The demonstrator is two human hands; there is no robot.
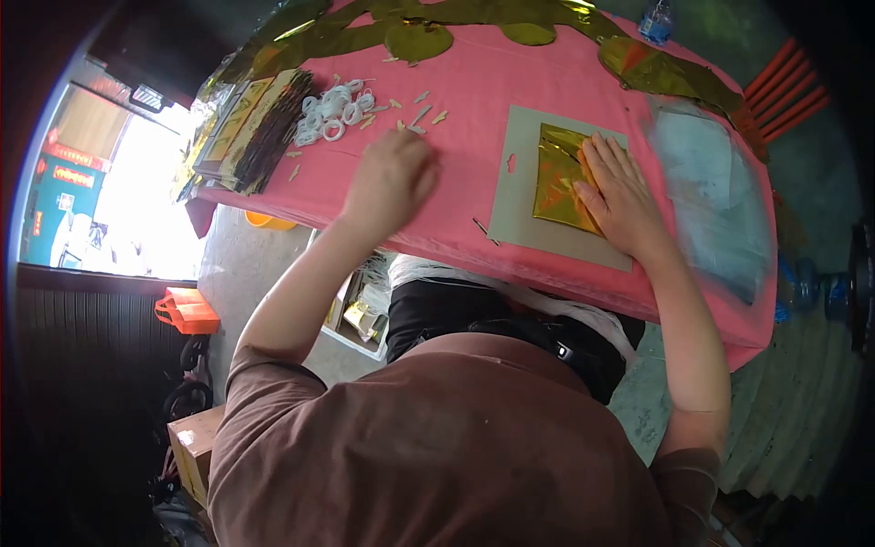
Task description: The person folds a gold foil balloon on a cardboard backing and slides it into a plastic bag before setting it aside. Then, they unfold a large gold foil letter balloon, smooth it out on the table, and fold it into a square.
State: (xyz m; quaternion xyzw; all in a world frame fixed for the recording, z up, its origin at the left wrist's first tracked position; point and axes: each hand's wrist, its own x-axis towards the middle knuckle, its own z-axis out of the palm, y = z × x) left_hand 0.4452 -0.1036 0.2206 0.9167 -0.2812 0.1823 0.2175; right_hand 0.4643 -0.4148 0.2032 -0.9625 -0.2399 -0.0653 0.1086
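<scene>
My right hand (621,193) lies flat with its fingers stretched out on a shiny gold foil packet (558,187). Under the packet is a grey-beige card (517,202) with a small red-edged hole at its left side. My left hand (390,182) hovers over the pink table to the left of the card, its fingers curled in and slightly blurred; whatever they hold, if anything, is hidden. Close beyond it are white rings (333,114) in a pile and scattered small pale strips (420,115). A small thin dark stick (486,232) rests by the card's lower left corner.
A thick stack of gold-and-dark packets (255,132) stands at the table's left end. Gold foil sheets (419,38) run along the far edge. Clear plastic bags (706,196) lie at the right. Below the table's front edge is a white crate (366,339).
</scene>
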